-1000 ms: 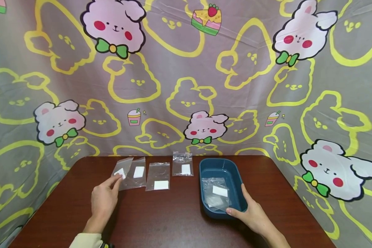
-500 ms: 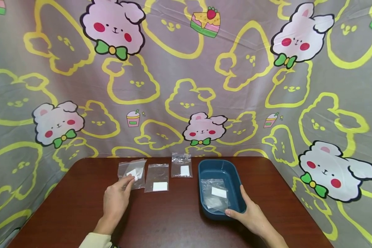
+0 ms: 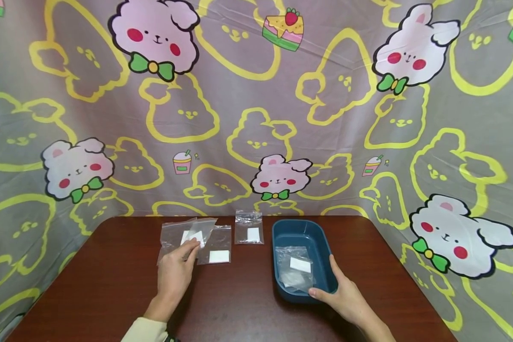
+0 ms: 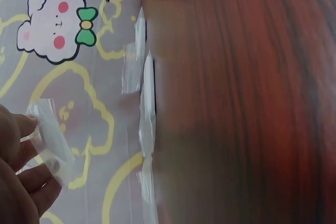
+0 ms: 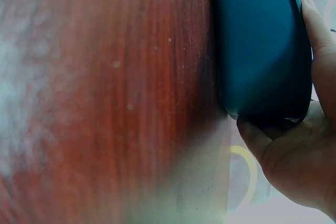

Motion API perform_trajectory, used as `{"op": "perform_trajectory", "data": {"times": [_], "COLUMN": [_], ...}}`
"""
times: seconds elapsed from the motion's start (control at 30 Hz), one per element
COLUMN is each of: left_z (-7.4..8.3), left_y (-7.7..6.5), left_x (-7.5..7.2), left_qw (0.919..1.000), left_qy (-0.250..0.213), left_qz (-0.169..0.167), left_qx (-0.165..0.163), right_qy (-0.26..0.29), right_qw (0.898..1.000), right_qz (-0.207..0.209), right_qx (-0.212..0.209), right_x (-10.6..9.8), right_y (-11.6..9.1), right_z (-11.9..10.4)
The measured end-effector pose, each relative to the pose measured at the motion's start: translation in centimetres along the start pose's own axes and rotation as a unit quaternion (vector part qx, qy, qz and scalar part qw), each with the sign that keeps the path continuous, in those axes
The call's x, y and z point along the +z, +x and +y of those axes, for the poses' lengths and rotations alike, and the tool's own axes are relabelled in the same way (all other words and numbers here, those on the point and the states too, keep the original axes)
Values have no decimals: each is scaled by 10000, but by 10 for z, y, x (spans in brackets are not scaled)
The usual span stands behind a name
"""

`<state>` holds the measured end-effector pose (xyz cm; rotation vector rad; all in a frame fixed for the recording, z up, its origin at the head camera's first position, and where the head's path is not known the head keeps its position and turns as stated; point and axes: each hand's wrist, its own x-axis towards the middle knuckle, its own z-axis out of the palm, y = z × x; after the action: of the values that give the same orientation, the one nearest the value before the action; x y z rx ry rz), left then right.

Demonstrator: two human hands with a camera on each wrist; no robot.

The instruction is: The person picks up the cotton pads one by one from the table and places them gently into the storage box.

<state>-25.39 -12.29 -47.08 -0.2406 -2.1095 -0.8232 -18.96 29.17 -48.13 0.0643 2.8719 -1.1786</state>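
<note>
In the head view my left hand (image 3: pixel 174 275) pinches a clear zip bag (image 3: pixel 208 227) with a white piece inside, between thumb and fingertips. The left wrist view shows this bag (image 4: pixel 55 140) raised above table level. It overlaps a zip bag (image 3: pixel 169 232) at the far left and another zip bag (image 3: pixel 219 257) beside it, both with white pieces. A third zip bag (image 3: pixel 249 229) lies farther right. My right hand (image 3: pixel 346 297) grips the near right corner of a blue plastic tray (image 3: pixel 319 249), thumb at the near rim, fingers along the right side. Inside lie bags with white pieces (image 3: pixel 300 264).
The brown wooden table (image 3: pixel 239 304) carries everything. A grey curtain (image 3: pixel 342 137) with cartoon bunnies hangs behind the table and at both sides.
My left hand has carried its zip bag to the right, from the far-left end of the row to over the neighbouring bags. The right hand stays on the tray.
</note>
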Motion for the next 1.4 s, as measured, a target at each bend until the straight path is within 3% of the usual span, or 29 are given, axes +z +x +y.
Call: {"op": "perform_trajectory", "data": {"times": [0.27, 0.7, 1.4], "left_z": [14, 44, 115], "left_y": [-2, -4, -14], "left_x": [12, 31, 74], "left_qw": [9998, 9982, 9878], "left_qy": [-161, -536, -1296], "left_qz": [-123, -176, -648], "left_qx": [-70, 199, 561], "right_qy": [12, -30, 26], "right_qw": [10000, 10000, 9999], "right_qz": [-27, -12, 27], "right_qx": [47, 41, 94], "right_x": [0, 0, 1], "right_y": [1, 0, 0], "right_z": [-1, -2, -1]}}
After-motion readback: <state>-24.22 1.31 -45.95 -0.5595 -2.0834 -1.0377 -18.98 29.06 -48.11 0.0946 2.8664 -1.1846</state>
